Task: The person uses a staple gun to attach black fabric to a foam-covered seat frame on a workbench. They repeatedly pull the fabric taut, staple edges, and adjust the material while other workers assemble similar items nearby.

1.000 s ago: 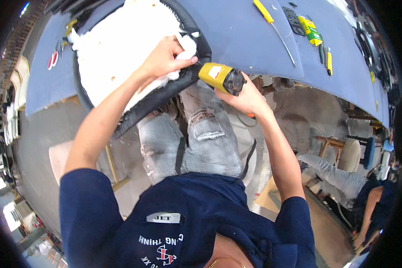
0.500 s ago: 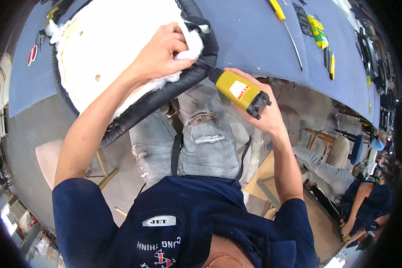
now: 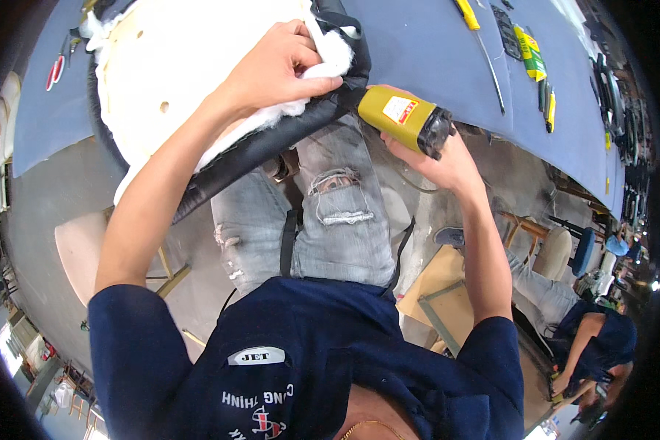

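An upholstered seat (image 3: 198,55) lies underside up on the table edge, with a cream board, fluffy white batting (image 3: 337,57) and a black cover (image 3: 249,163) around its rim. My left hand (image 3: 282,66) is closed at the right rim, its fingers curled over the batting and its thumb pressing the black cover. A yellow-green staple gun (image 3: 400,117) is in my right hand (image 3: 440,161), whose fingers wrap its handle. The gun's dark nose meets the cover's edge beside my left thumb; its exact contact point is hidden.
On the blue-grey table (image 3: 418,51) lie a long yellow-handled screwdriver (image 3: 482,55), a yellow-green packet (image 3: 530,53), a yellow cutter (image 3: 550,110) and red-handled scissors (image 3: 55,73). A co-worker (image 3: 594,330) bends over at lower right, by wooden boards (image 3: 447,301).
The staple gun has tilted toward level, and its nose has come in against the cover near my left thumb. The seat and my left hand have shifted slightly right and up in view.
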{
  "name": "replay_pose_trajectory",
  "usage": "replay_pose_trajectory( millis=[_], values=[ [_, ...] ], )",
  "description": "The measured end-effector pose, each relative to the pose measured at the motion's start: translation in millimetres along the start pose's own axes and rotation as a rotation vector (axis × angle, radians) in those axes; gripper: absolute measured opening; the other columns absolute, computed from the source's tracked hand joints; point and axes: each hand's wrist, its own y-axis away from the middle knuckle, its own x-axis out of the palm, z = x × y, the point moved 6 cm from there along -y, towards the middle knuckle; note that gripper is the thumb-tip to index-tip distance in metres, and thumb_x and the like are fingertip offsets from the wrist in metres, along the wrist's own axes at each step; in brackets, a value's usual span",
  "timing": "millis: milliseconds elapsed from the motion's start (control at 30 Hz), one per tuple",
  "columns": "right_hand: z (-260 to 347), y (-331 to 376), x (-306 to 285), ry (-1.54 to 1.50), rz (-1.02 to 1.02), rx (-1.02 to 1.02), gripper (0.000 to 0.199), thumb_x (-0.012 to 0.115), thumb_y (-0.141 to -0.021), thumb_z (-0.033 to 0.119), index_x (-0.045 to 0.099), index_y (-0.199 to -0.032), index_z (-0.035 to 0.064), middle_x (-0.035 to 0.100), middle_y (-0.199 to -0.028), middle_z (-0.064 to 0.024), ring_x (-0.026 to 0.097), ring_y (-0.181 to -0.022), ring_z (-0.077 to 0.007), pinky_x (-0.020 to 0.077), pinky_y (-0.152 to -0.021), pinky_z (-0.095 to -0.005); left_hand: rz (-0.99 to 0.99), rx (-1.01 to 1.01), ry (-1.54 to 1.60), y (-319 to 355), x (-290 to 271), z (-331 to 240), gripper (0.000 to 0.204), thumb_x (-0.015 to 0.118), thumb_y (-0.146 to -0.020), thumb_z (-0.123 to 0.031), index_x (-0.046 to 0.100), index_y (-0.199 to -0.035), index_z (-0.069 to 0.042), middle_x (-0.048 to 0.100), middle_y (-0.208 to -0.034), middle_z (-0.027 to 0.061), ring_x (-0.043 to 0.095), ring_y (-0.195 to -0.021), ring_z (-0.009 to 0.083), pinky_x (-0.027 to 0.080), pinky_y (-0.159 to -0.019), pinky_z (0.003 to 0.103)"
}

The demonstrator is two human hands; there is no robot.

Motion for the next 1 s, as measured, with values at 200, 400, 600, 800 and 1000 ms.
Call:
replay_pose_trajectory(
  millis=[200,400,600,800,1000],
  values=[
    [-10.0,7.9,-39.5,-0.169,-0.102,0.025,0.065,0.078,-0.075,0.004,0.065,-0.139,0.0115,0.073,-0.107,-0.0026,0.060,-0.074,-0.0076,0.0539,-0.064,-0.0269,-0.405,-0.219,0.055,78.8,-67.9,-10.4,0.018,0.076,-0.090,-0.016,0.071,-0.096,0.000,0.068,-0.113,0.0110,0.063,-0.108,0.0228,0.048,-0.096,0.036],
    [-36.8,-11.0,-103.6,0.397,-0.405,-0.059,0.066,0.078,-0.080,0.010,0.058,-0.143,0.0117,0.066,-0.133,-0.0190,0.064,-0.123,-0.0328,0.0499,-0.104,-0.0395,-1.145,-0.473,-0.245,342.5,-132.4,-47.5,0.025,0.060,-0.102,-0.018,0.068,-0.119,0.000,0.065,-0.128,0.0137,0.058,-0.122,0.0248,0.042,-0.108,0.040],
    [-58.9,-43.3,-105.7,0.408,-0.485,0.095,0.036,0.071,-0.091,0.017,0.071,-0.126,0.0088,0.074,-0.118,-0.0169,0.073,-0.105,-0.0328,0.0558,-0.092,-0.0391,-1.495,-0.699,0.799,355.5,12.2,-10.7,0.049,0.042,-0.110,-0.034,0.047,-0.145,0.000,0.056,-0.145,0.0117,0.050,-0.137,0.0254,0.040,-0.114,0.046],
    [-185.8,-30.5,-203.5,0.674,-0.689,0.229,0.044,0.068,-0.096,0.036,0.069,-0.129,0.0061,0.069,-0.128,-0.0194,0.068,-0.115,-0.0335,0.0532,-0.097,-0.0435,-1.769,-0.576,0.969,307.8,-14.4,32.0,0.045,0.042,-0.111,-0.034,0.051,-0.145,-0.005,0.057,-0.144,0.0101,0.058,-0.129,0.0244,0.046,-0.111,0.045],
    [-174.5,2.2,-180.9,0.772,-0.701,0.228,0.037,0.069,-0.094,0.033,0.074,-0.117,0.0046,0.071,-0.122,-0.0179,0.068,-0.110,-0.0365,0.0529,-0.097,-0.0423,-1.622,-0.803,0.312,358.9,-59.4,128.5,0.020,0.044,-0.102,-0.010,0.060,-0.112,-0.002,0.059,-0.099,0.0027,0.053,-0.087,0.0163,0.048,-0.083,0.033]
  ],
)
